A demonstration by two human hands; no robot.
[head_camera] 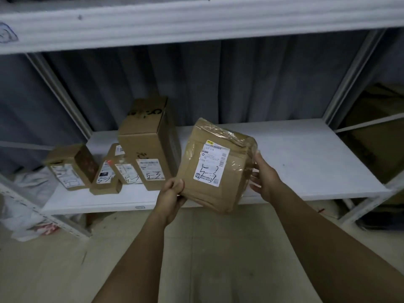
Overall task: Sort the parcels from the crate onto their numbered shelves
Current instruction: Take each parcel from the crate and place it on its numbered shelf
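While both hands grasp the taped cardboard parcel (pixel 215 166), left hand (pixel 172 194) pinching its lower corner, right hand (pixel 263 180) cupping the opposite edge, it seems light, stiff; tape likely slick

Dim, bluish, softly blurred view with wide-angle bowing along the upper shelf beam (pixel 196 20).

Small boxes (pixel 65 169) sit left of the tall box (pixel 148 145) on the shelf (pixel 306 167); the parcel (pixel 216 167) hangs just right.
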